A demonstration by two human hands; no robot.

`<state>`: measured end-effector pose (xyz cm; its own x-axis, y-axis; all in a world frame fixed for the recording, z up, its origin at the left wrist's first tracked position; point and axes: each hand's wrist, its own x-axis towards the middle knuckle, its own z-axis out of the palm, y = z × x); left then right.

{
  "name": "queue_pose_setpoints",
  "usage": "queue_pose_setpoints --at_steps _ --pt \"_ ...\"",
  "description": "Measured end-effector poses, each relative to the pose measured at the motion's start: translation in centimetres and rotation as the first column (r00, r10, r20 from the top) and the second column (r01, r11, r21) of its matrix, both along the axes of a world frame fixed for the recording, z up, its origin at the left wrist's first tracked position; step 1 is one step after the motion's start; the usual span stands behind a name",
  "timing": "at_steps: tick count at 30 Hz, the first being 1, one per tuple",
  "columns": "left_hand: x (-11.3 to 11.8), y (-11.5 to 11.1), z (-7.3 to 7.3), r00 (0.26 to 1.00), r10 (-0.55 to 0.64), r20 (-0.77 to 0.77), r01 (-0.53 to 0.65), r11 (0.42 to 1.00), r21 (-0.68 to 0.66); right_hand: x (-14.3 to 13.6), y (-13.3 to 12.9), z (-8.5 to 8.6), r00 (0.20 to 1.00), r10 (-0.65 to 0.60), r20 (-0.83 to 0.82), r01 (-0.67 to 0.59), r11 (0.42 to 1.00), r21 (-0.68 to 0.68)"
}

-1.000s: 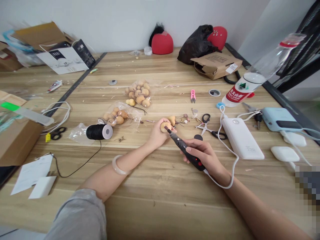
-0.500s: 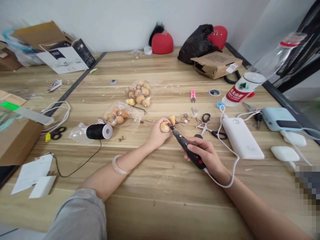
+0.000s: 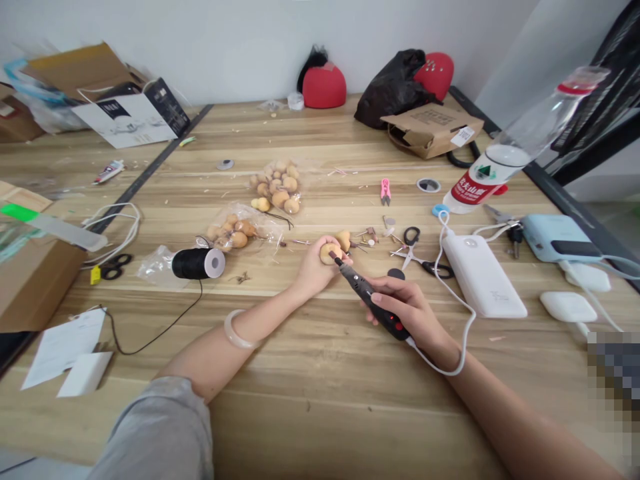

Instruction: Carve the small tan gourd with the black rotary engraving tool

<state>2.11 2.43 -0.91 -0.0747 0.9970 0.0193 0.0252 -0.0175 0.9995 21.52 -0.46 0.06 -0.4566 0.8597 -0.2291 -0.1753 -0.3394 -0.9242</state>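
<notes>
My left hand (image 3: pixel 316 268) is wrapped round a small round tan piece (image 3: pixel 329 253), holding it above the wooden table. My right hand (image 3: pixel 403 301) grips a black pen-shaped rotary tool (image 3: pixel 367 295), whose brownish tip lies against the upper face of the piece. Red lights show near the tool's rear end, where a white cable (image 3: pixel 469 333) leads off. Just beyond my left fingers sits another tan piece (image 3: pixel 343 239). Several small rotary bits (image 3: pixel 369 235) are scattered to its right. Two clear bags of tan pieces (image 3: pixel 280 187) (image 3: pixel 235 230) rest farther left.
Scissors (image 3: pixel 411 253), a white power bank (image 3: pixel 487 277) and a tilted plastic bottle (image 3: pixel 493 170) stand to the right. A black thread spool (image 3: pixel 193 263) is at left, near a cardboard box (image 3: pixel 40 280). Pink snips (image 3: pixel 385 191) lie farther back.
The rotary tool and my right hand have shifted slightly left. The tool's tip now rests farther across the tan piece, showing more of its flat face.
</notes>
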Motion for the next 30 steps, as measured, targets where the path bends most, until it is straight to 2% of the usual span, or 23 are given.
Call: queue_pose_setpoints --at_steps 4,9,13,18,22,27,30 --pt "0.01 -0.09 0.17 0.995 0.046 -0.086 -0.042 0.998 0.045 0.02 0.05 -0.07 0.999 -0.042 0.018 0.042 0.999 -0.012" --pt "-0.02 -0.08 0.01 1.000 -0.006 -0.019 0.006 1.000 -0.002 0.04 -0.03 -0.08 1.000 0.013 -0.009 -0.013 1.000 0.008" --pt "-0.09 -0.03 -0.12 0.992 0.052 -0.113 -0.047 0.998 0.041 0.13 -0.02 -0.18 0.999 -0.036 -0.014 0.035 0.999 -0.015" --pt "-0.08 0.06 -0.12 1.000 -0.013 -0.006 0.013 1.000 0.005 0.10 0.04 -0.46 0.998 0.021 -0.063 -0.022 1.000 -0.003" --pt "-0.01 0.00 0.03 0.996 0.043 -0.084 -0.039 0.998 0.045 0.14 0.02 -0.52 0.998 -0.019 -0.061 0.017 0.999 -0.037" --pt "0.20 -0.07 0.18 0.999 0.016 -0.028 -0.016 1.000 -0.011 0.16 -0.07 -0.47 0.994 0.094 -0.063 -0.095 0.996 -0.006" --pt "0.11 -0.06 0.17 0.999 0.013 -0.042 -0.012 1.000 0.019 0.10 -0.01 -0.31 0.995 0.050 -0.091 -0.054 0.998 -0.035"
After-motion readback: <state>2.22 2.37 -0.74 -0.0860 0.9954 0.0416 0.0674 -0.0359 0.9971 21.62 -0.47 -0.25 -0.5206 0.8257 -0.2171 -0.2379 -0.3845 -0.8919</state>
